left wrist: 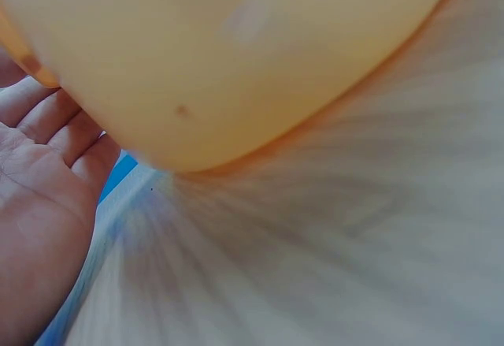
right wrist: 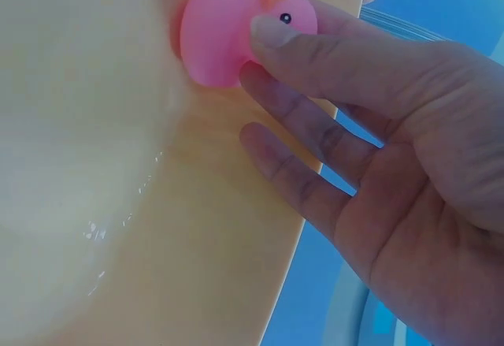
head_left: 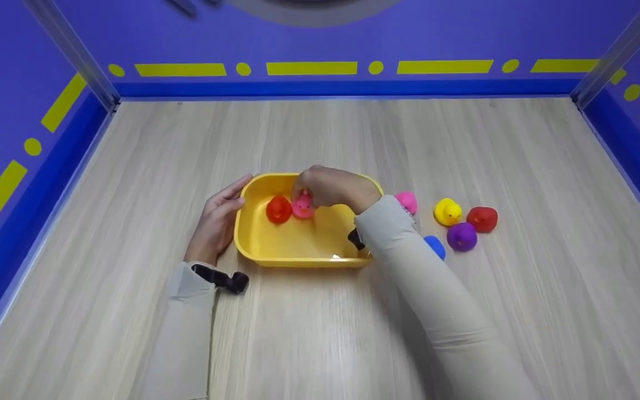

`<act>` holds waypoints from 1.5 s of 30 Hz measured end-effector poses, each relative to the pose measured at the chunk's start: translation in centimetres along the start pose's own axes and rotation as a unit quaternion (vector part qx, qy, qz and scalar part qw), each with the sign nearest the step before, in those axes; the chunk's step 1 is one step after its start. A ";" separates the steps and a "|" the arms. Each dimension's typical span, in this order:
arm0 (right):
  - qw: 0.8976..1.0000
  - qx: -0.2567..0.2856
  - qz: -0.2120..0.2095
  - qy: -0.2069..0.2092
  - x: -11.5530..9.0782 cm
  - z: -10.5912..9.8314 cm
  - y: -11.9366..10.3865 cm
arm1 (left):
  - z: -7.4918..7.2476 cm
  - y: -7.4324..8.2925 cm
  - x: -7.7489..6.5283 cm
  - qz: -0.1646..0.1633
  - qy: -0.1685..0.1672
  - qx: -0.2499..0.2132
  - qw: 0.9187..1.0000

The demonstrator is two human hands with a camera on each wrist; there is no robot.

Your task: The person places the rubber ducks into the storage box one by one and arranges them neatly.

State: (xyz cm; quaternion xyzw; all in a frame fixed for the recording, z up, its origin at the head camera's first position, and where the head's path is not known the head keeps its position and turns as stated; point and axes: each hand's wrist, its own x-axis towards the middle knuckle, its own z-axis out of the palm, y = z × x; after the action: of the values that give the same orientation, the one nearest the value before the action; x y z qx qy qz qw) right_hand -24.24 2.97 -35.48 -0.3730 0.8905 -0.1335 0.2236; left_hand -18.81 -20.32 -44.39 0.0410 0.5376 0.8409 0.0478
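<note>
A yellow plastic basin (head_left: 298, 262) stands in the middle of the table in the head view. My left hand (head_left: 217, 222) rests along its left side, fingers fairly straight against the outer wall and thumb close to the rim. Inside the basin my right hand (head_left: 325, 186) pinches a pink rubber duck (head_left: 303, 206) by the head. Thumb and fingers meet around that duck's head in the right wrist view, while the lower fingers extend loosely. Just left of it, a red rubber duck (head_left: 279, 210) sits on the basin floor.
Right of the basin are more ducks: pink (head_left: 406, 202), yellow (head_left: 448, 211), red (head_left: 482, 219), purple (head_left: 461, 237) and a blue one (head_left: 435, 246) partly covered by the right sleeve. Blue-purple panels (head_left: 320, 44) border the table's back and sides.
</note>
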 end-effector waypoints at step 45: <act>0.998 0.000 0.017 0.061 -6.7 -3.7 0.8 | 0.0 -0.1 0.0 0.004 -0.003 -0.011 1.000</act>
State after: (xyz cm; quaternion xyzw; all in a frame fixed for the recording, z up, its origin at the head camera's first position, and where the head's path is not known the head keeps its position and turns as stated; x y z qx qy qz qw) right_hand -22.36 8.60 -30.60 -0.3493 0.9085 -0.1525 0.1714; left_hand -18.79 -20.24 -44.49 0.0453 0.5282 0.8467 0.0462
